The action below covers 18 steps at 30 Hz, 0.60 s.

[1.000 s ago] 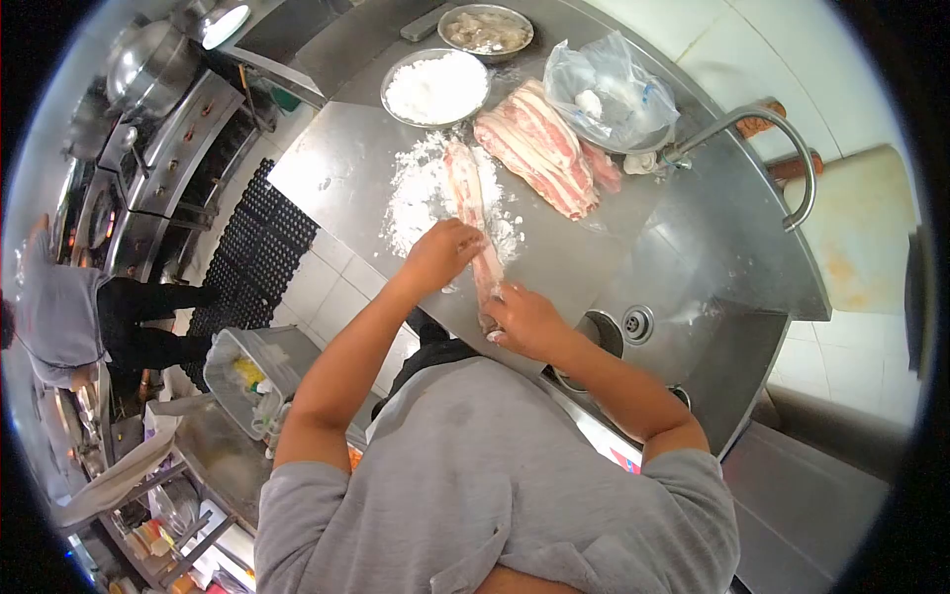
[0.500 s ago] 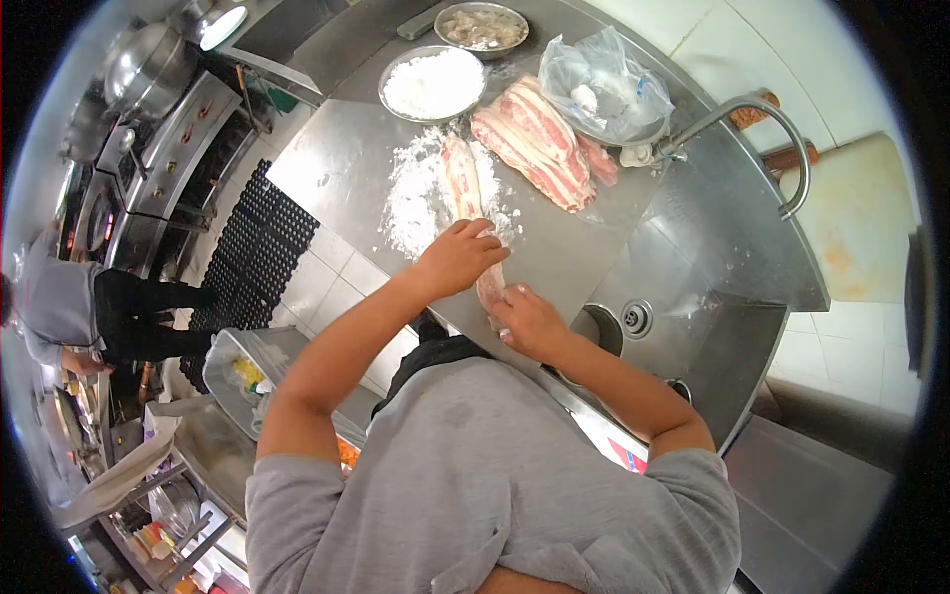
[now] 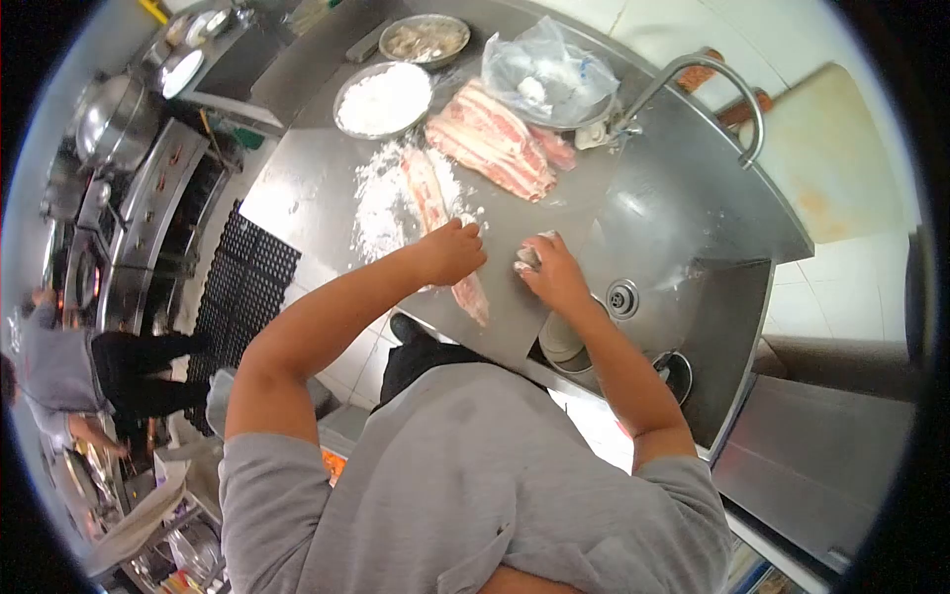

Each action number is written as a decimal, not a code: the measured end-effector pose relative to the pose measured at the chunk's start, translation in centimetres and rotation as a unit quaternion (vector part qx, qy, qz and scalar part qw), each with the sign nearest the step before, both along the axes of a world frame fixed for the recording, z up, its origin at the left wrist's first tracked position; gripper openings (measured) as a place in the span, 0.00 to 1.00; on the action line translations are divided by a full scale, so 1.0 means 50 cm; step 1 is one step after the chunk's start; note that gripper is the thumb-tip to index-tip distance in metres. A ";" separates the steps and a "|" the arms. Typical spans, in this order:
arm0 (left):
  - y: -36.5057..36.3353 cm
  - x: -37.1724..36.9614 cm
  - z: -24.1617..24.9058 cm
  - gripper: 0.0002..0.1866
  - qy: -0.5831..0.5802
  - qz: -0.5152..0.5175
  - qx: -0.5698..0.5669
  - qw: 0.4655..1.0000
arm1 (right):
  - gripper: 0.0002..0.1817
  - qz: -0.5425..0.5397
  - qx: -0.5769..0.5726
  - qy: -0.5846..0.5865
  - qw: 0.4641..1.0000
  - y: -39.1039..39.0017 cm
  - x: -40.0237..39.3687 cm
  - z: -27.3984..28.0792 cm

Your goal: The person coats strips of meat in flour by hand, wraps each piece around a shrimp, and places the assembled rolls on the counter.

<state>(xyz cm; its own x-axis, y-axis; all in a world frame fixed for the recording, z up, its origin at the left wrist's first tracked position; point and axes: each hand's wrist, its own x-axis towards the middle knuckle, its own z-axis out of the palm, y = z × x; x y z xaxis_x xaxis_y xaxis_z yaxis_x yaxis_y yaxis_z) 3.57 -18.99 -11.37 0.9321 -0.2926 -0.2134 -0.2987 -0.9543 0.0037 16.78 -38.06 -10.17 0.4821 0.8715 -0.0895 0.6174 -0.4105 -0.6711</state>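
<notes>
Head view shows one meat strip (image 3: 424, 190) laid out, left hand (image 3: 450, 252) curled over it, grip unclear, right hand (image 3: 560, 282) pinching a pale lump (image 3: 528, 257), other strips (image 3: 490, 142) stacked.

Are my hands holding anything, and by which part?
Left hand: meat strip, around mid-length, grip unclear. Right hand: apparently a small pale lump, pinched at its sides.

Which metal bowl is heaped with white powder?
The round one nearest the scattered powder; the farther bowl holds beige contents, the third bears a clear plastic bag.
</notes>
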 end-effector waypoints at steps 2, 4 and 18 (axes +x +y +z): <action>0.001 0.001 0.016 0.07 -0.011 -0.005 -0.028 1.000 | 0.22 -0.005 0.041 -0.039 0.998 0.011 -0.006 -0.004; 0.007 0.001 0.027 0.09 -0.021 -0.010 -0.080 0.997 | 0.24 0.000 0.071 -0.060 0.996 0.017 -0.003 -0.008; 0.042 0.031 0.124 0.13 0.062 0.217 -0.491 0.841 | 0.21 0.038 0.015 0.287 0.957 0.061 0.025 -0.026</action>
<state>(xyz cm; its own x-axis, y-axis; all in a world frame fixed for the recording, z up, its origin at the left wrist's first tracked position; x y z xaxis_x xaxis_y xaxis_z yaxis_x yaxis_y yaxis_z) 5.11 -16.88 -5.18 0.9852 -0.0229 -0.1700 0.1370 -0.4919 0.8598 18.02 -34.99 -11.47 0.2952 0.9086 -0.2956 0.1711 -0.3547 -0.9192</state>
